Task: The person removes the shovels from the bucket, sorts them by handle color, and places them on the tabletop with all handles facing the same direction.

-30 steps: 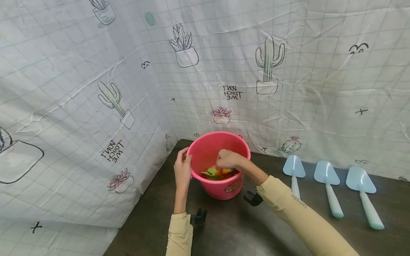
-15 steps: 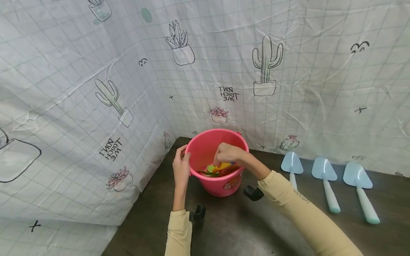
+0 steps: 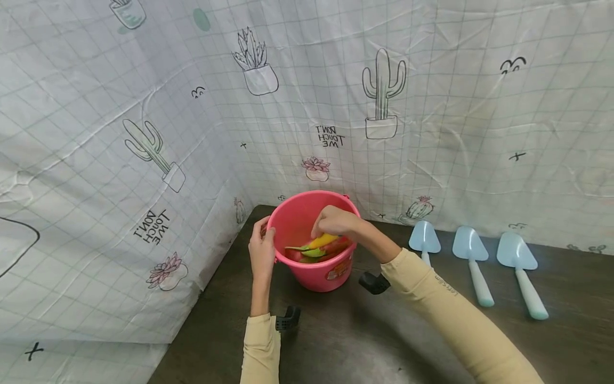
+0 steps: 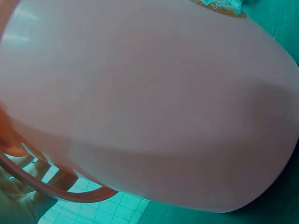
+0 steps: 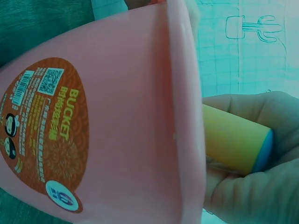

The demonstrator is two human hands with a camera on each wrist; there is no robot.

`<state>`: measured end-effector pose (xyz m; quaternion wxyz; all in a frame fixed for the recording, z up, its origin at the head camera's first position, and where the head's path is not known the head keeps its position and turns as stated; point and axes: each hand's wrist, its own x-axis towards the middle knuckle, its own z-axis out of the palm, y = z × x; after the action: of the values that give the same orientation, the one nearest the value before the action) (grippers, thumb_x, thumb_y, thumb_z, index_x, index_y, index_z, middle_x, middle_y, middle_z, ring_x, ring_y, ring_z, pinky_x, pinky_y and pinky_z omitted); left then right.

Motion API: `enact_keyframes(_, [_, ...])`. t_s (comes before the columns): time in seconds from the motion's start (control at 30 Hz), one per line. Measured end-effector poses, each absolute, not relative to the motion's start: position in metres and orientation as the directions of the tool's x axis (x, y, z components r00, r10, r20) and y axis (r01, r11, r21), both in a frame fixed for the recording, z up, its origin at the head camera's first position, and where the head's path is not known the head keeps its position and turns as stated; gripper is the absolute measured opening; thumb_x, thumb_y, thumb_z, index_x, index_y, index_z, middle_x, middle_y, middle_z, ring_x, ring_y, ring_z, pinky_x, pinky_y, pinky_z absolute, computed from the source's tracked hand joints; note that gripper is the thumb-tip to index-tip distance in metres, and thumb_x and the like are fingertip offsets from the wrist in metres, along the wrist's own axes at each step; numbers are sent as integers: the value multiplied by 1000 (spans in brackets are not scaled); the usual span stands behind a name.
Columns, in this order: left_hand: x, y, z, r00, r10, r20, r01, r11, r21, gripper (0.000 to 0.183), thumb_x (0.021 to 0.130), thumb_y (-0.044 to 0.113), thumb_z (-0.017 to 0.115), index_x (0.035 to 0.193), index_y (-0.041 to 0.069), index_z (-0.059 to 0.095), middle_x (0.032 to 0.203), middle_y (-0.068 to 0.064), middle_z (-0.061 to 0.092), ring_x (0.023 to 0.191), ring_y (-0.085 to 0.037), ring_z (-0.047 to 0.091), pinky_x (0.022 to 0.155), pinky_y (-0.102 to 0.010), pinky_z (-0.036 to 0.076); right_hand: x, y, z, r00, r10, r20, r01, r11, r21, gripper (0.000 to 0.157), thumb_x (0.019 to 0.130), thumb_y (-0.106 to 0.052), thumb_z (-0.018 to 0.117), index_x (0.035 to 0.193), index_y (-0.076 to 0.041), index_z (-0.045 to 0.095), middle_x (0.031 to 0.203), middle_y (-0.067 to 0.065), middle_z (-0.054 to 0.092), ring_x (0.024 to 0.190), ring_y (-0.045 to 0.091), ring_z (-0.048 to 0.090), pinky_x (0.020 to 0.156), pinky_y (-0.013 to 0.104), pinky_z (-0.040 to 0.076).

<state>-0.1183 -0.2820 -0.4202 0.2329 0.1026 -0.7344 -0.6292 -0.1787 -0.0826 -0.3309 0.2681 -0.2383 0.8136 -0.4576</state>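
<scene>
A pink bucket (image 3: 312, 274) with an orange label (image 5: 51, 135) stands on the dark table. My left hand (image 3: 262, 250) grips its left rim; in the left wrist view, fingers (image 4: 60, 179) show beside the bucket's curved bail handle (image 4: 46, 189). My right hand (image 3: 333, 221) reaches over the rim and grips a yellow handle (image 5: 236, 140) with a blue end. In the head view the yellow handle (image 3: 323, 241) slants down inside the bucket towards a green piece (image 3: 312, 253); whether they are joined I cannot tell. Reddish things lie lower in the bucket, partly hidden.
Three light blue trowels (image 3: 425, 237) (image 3: 470, 244) (image 3: 516, 252) with pale handles lie in a row on the table (image 3: 364, 341) to the right. A white cloth (image 3: 297, 106) printed with cacti hangs behind and to the left.
My right hand has risen slightly inside the bucket, and more of the yellow handle shows. The left hand keeps its grip on the rim. The whole head view has shifted a little.
</scene>
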Motion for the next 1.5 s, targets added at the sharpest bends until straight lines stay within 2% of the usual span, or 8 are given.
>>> enact_keyframes(0.2, [-118, -286, -418, -870, -440, 221, 145, 201, 969, 34, 104, 9, 54, 136, 3, 63, 127, -19, 66, 111, -37, 66, 95, -55, 54, -178, -79, -330, -789, -581, -200, -130, 476, -870, 26, 82, -1, 60, 96, 13, 77, 79, 12, 72, 65, 17, 52, 62, 23, 43])
enact_keyframes(0.33, [-116, -288, -418, -873, -437, 219, 140, 205, 969, 33, 103, 8, 54, 135, 3, 63, 126, -19, 66, 111, -38, 65, 94, -56, 54, -177, -77, -330, -810, -547, -214, -87, 472, -878, 28, 83, -2, 58, 98, 12, 77, 93, 14, 75, 79, 19, 56, 67, 25, 44])
enact_keyframes(0.5, [-115, -291, -420, -876, -427, 225, 146, 211, 967, 34, 104, 9, 53, 135, 3, 63, 126, -19, 67, 108, -37, 66, 88, -51, 56, -174, -76, -329, -824, -516, -233, -30, 451, -892, 30, 91, -1, 55, 106, 15, 75, 82, 7, 68, 82, 20, 55, 72, 26, 45])
enact_keyframes(0.7, [-114, -291, -420, -875, -428, 226, 149, 207, 967, 34, 104, 9, 53, 136, 3, 62, 126, -19, 67, 107, -37, 66, 84, -48, 58, -172, -72, -328, -810, -542, -226, -30, 424, -905, 36, 93, 4, 46, 116, 19, 69, 114, 22, 71, 97, 24, 57, 80, 27, 48])
enact_keyframes(0.93, [-113, -290, -421, -876, -432, 214, 146, 186, 972, 34, 104, 9, 54, 137, 4, 62, 128, -19, 66, 110, -37, 65, 92, -54, 55, -172, -69, -328, -821, -499, -276, 75, 385, -920, 37, 91, 2, 48, 117, 17, 69, 109, 19, 68, 94, 24, 55, 78, 27, 48])
enact_keyframes(1.23, [-116, -289, -419, -873, -434, 221, 140, 211, 968, 34, 104, 10, 54, 137, 5, 63, 126, -17, 67, 106, -34, 65, 81, -33, 58, -176, -65, -328, -790, -475, -388, 307, 241, -921, 39, 88, 1, 55, 123, 12, 69, 111, 17, 67, 90, 22, 62, 78, 30, 58])
enact_keyframes(1.4, [-116, -287, -419, -873, -436, 218, 133, 217, 967, 35, 104, 10, 53, 136, 5, 62, 126, -17, 67, 106, -34, 65, 86, -40, 59, -179, -61, -331, -748, -517, -416, 384, 175, -907, 42, 91, 3, 53, 130, 14, 62, 111, 20, 65, 81, 21, 69, 70, 29, 60])
enact_keyframes(1.5, [-116, -286, -420, -871, -436, 227, 140, 222, 965, 34, 104, 10, 53, 136, 4, 62, 126, -18, 67, 106, -36, 65, 87, -45, 59, -181, -57, -331, -714, -555, -427, 427, 138, -894, 45, 93, 3, 53, 136, 14, 57, 115, 20, 62, 83, 21, 69, 75, 32, 61])
